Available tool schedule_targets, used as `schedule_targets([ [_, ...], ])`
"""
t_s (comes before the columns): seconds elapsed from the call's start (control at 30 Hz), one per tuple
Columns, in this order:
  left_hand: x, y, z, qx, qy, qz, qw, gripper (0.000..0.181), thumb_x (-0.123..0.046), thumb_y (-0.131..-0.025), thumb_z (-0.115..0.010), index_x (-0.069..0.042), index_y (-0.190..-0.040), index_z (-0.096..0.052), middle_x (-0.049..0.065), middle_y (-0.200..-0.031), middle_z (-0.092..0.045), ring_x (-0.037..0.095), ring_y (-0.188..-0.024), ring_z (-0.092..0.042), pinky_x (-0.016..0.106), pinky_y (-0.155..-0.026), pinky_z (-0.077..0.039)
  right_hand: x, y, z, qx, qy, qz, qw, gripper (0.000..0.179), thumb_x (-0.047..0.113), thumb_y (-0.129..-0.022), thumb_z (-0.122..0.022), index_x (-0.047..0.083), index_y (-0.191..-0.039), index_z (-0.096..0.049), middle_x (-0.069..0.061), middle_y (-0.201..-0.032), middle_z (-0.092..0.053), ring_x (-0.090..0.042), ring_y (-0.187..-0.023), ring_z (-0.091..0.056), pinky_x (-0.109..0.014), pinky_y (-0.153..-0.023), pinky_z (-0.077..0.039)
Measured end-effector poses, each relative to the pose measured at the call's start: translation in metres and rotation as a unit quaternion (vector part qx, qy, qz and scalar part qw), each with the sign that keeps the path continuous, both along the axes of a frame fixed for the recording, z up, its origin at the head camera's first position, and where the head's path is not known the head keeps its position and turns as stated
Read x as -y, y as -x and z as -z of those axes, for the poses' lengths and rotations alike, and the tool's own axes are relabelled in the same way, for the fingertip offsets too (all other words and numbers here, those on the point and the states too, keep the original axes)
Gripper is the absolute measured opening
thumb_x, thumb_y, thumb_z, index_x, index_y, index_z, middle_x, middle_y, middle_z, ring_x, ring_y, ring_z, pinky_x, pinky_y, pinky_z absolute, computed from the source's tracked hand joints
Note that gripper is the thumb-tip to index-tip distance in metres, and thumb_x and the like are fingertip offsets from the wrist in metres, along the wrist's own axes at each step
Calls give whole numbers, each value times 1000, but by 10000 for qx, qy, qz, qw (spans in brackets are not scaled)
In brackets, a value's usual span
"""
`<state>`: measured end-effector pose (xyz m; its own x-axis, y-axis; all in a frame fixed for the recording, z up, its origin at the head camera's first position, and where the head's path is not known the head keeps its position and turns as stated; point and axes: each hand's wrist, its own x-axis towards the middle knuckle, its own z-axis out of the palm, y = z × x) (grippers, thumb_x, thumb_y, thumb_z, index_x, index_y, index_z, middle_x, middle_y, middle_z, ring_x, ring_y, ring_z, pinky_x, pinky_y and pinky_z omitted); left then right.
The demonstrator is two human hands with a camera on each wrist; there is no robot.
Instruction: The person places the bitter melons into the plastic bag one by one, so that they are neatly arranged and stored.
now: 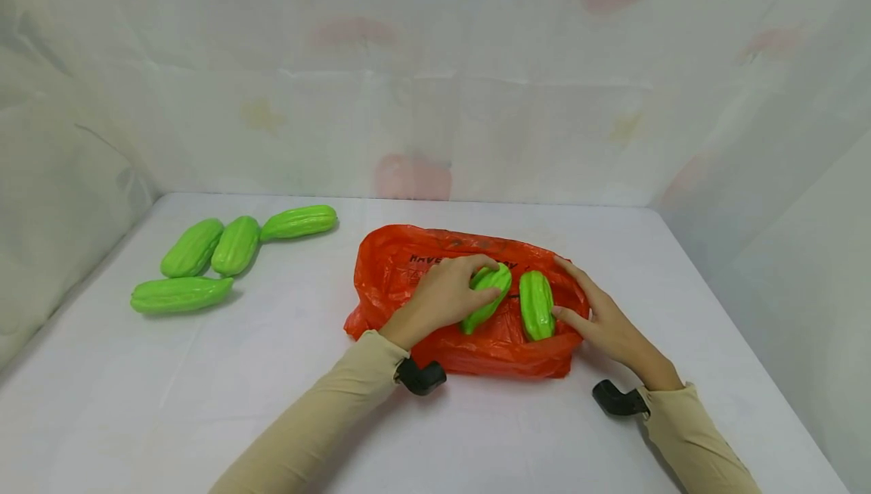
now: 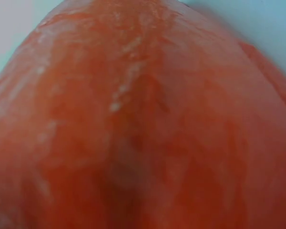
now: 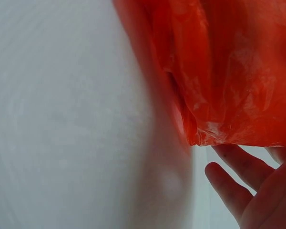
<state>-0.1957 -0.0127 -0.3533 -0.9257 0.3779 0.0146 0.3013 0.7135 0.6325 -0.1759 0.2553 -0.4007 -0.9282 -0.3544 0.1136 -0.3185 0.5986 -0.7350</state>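
My left hand (image 1: 445,293) grips a light green ribbed gourd (image 1: 488,296) between thumb and fingers, in the mouth of a red plastic bag (image 1: 463,354). Beside it inside the bag lies a second green gourd (image 1: 537,305). My right hand (image 1: 605,324) rests at the bag's right side, its fingers extended along the rim and its thumb reaching over toward the second gourd. From the right wrist, spread fingers (image 3: 229,186) show at the red bag's edge. Red plastic fills most of the left wrist view, hiding the left hand there.
Several more green gourds lie at the table's back left: one long one (image 1: 299,222) behind, two side by side, and another (image 1: 180,294) nearer. The white table (image 1: 204,396) meets cloth walls at the back and sides.
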Motion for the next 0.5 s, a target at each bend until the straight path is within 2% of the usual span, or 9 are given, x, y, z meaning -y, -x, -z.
schedule_targets([
  [0.27,-6,1,2,203,-113,4,9997,41,-34,-93,-69,-22,-131,-62,2,-112,-68,17,-91,-60,30,-73,-50,0,0,-1,5,9,-29,10000,73,23,-99,-60,27,-159,-18,-17,-162,-25,-44,-143,-35,-69,-105,-38],
  [0.5,-13,1,6,280,-175,-88,9994,42,-33,-94,-68,-19,-133,-60,4,-120,-67,20,-97,-59,30,-74,-50,-1,1,0,-23,-48,-42,10000,73,24,-99,-60,28,-159,-18,-16,-163,-25,-44,-144,-33,-69,-106,-36],
])
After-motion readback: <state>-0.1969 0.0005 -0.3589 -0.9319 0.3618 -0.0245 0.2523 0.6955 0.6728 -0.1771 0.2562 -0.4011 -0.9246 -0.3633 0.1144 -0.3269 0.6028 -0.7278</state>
